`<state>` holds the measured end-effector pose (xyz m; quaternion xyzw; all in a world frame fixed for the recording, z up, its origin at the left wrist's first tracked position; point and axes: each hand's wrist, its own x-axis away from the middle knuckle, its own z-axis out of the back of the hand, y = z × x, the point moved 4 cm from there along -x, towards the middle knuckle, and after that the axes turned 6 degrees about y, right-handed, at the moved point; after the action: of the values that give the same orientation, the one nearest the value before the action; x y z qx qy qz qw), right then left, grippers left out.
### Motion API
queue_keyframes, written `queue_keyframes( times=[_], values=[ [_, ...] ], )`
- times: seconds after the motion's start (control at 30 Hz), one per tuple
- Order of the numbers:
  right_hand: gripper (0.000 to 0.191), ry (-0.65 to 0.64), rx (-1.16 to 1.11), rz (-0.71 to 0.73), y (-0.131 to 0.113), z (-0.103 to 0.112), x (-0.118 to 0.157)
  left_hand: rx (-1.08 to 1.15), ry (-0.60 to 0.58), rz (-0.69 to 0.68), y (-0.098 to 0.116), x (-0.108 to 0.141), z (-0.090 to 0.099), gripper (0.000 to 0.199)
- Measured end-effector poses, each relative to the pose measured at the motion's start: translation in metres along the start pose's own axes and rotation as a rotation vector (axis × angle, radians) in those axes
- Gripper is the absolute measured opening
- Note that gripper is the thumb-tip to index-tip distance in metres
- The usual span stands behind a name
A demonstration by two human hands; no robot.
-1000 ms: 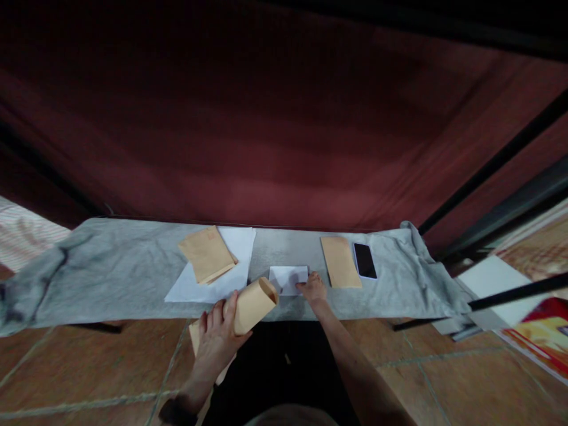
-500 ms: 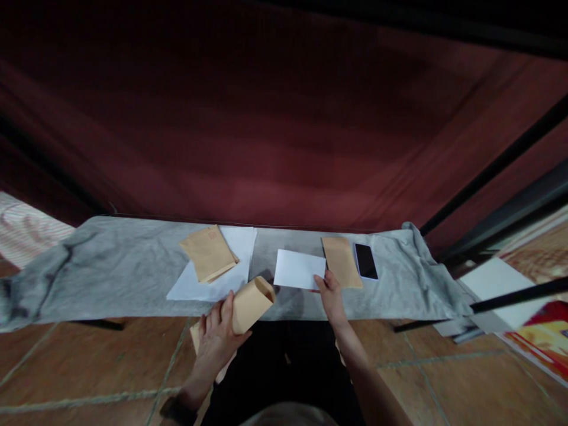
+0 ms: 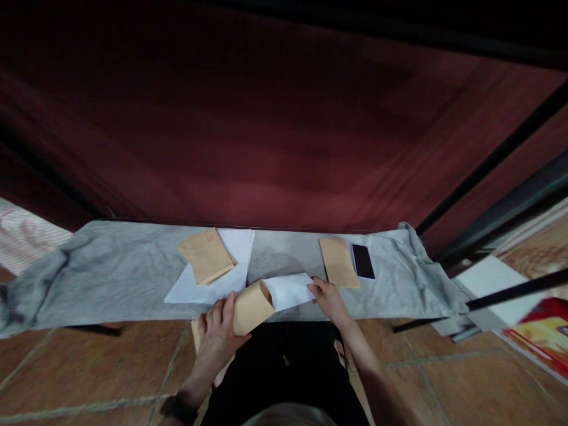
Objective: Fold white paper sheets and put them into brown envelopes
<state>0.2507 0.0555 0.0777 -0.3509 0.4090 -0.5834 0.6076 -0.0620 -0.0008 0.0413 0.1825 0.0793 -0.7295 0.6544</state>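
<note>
Brown paper fills the grip of my left hand [image 3: 217, 340] — an envelope [image 3: 252, 310] held at the near edge of the grey cloth [image 3: 128, 272]; the fingers lie close together over its upper side, the thumb reaching toward 3 o'clock along its lower edge. My right hand [image 3: 331, 302] pinches the right end of a white paper [image 3: 290, 293] between thumb and fingers; it is the nearer hand to that end, while the left is nearer to the envelope's body.

What matters from where I steer is how the two line up: counting 12 as straight away from me, the envelope lies at 9 o'clock from my right hand, its long axis running from 8 to 2, its gaping end facing 2; the paper runs roughly 9 to 3, dipping slightly at the left, and its left end meets that opening — I cannot tell how far inside it goes.

Off at 1 o'clock from my right hand rests a loose envelope [image 3: 339, 263]; a phone [image 3: 364, 261] lies just beside it, toward 3; near 12 o'clock from my left hand, more envelopes [image 3: 206, 255] overlap on white sheets [image 3: 177, 290].
</note>
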Motion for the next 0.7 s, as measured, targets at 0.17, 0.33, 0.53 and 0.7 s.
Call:
queue_keyframes(
  times=[0.17,0.33,0.53,0.7],
  values=[
    [0.023,-0.056,0.080,0.026,-0.004,0.002,-0.004,0.002,0.028,-0.064,0.005,-0.005,0.004,0.110],
    [0.023,0.032,0.146,0.055,-0.013,-0.010,0.003,0.055,0.050,-0.104,0.017,-0.013,0.008,0.112],
    [0.021,0.058,0.081,0.164,-0.039,-0.031,0.018,0.119,0.076,-0.160,0.040,-0.024,0.014,0.112],
    [0.022,0.076,0.036,0.135,-0.043,-0.040,0.024,0.172,0.072,-0.211,0.049,-0.029,0.015,0.113]
  ],
)
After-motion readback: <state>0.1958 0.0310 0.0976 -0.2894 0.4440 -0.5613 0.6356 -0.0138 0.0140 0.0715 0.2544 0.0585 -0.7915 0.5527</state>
